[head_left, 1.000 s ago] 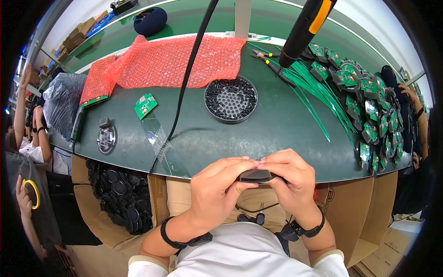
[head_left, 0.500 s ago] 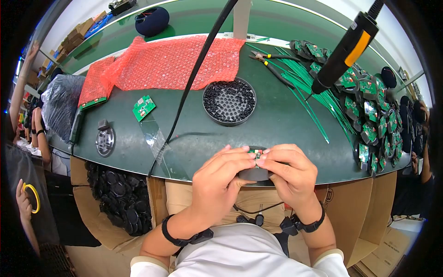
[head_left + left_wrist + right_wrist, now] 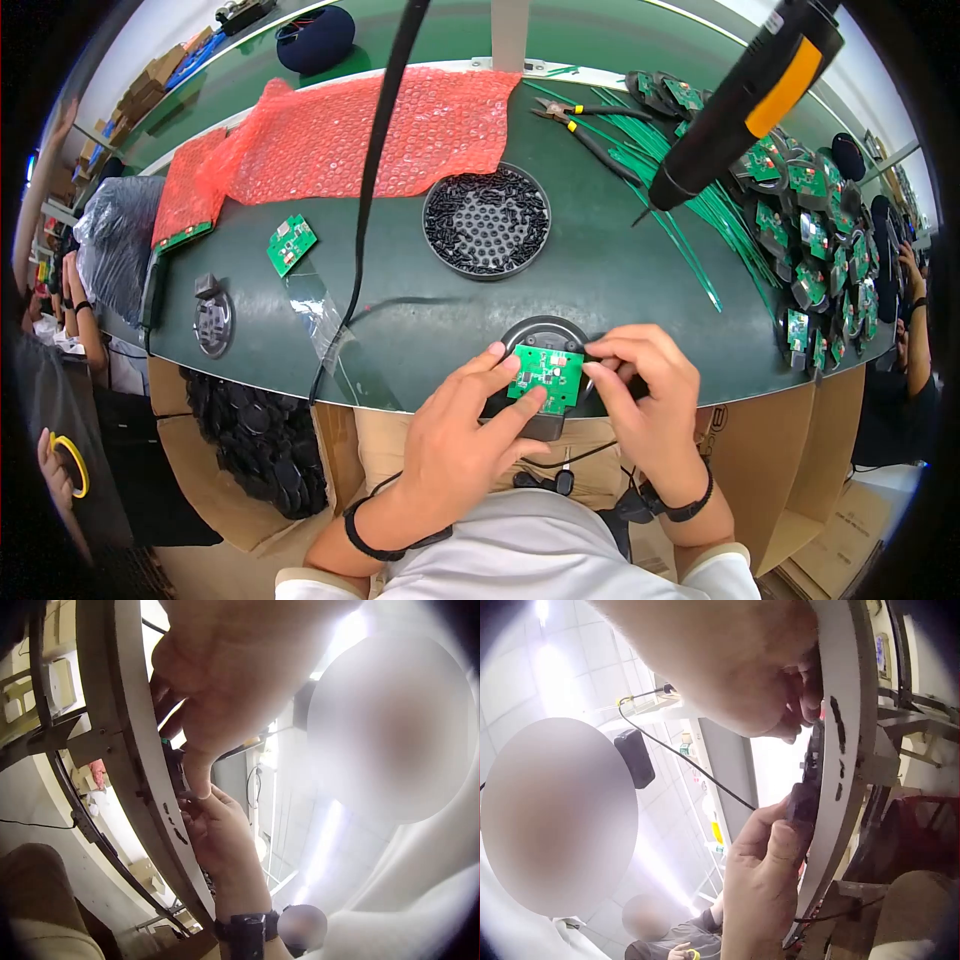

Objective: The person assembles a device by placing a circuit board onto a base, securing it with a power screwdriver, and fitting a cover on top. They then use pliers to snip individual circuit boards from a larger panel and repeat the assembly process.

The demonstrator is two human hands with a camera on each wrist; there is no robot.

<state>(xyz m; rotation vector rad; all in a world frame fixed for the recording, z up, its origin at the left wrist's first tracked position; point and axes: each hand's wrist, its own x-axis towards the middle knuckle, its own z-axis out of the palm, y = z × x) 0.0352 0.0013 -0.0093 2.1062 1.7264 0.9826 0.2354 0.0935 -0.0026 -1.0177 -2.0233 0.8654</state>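
- Head view: the green circuit board (image 3: 550, 370) lies face up across the black housing (image 3: 548, 330), between your hands at the near edge of the green bench (image 3: 600, 270).
- Your left hand (image 3: 460, 440) has fingers laid over the board; the right wrist view shows its thumb and fingers pinching the dark part's end. If those fingertips bear harder on one side, the board could tilt or its small components take the load.
- Your right hand (image 3: 650, 395) is curled, thumb and finger pinching the housing's rim at its right side. Whether something small sits between the tips too, you can't tell from here. A pull against the left hand could shift the board out of line.
- What lies beneath the board is hidden; if a wire runs there, pressing down might trap it.
- Because the work sits so near the edge, a loosened pinch could let it drop.
- Beyond your hands, the round dish (image 3: 487, 274) holds small black pieces (image 3: 445, 215); a careless reach could spill them.
- The screwdriver (image 3: 745, 105) hangs bit-down to the right, well apart from the board; swinging, it might strike your knuckles.
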